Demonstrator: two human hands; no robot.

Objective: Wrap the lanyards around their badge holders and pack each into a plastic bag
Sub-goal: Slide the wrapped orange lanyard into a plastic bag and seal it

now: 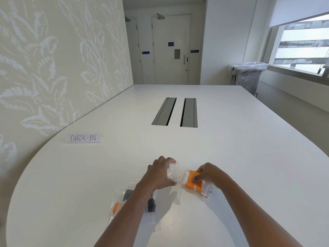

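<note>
The left hand [161, 172] grips an empty clear bag [173, 182] by its upper edge, fingers curled over the film. The right hand [207, 173] pinches a badge holder [193, 180] wound with an orange lanyard [191, 178], thumb on top, fingers curled round the far side. Bundle and bag sit just beside each other, not yet joined, at 6 o'clock on the white bench [231, 139]. A small metal hook [211, 189] trails from the bundle at its 4 o'clock side.

Step in hand, as judged: insertion of the wrapped holder into the bag. To do it well, spread the bag mouth with the left hand and turn the opening toward 3 o'clock. Feed the bundle short edge first. Keep the thumb pressed on the wraps so the lanyard does not unwind. Tuck the hook in last, or it may snag the film.

Materials: the bag is thin, glossy, limp film that creases and clings. The lanyard is flat woven tape, matte, bright orange. The holder is a clear rectangular sleeve, probably flexible. The bench is smooth and hard, so the bag will likely slide.

Packed bags [124, 202] lie at 7 o'clock under the left forearm, showing grey and orange contents; their count cannot be told. A "CHECK-IN" card [83, 138] stands at 10 o'clock. Two cable hatches [175, 112] lie at 12 o'clock.
</note>
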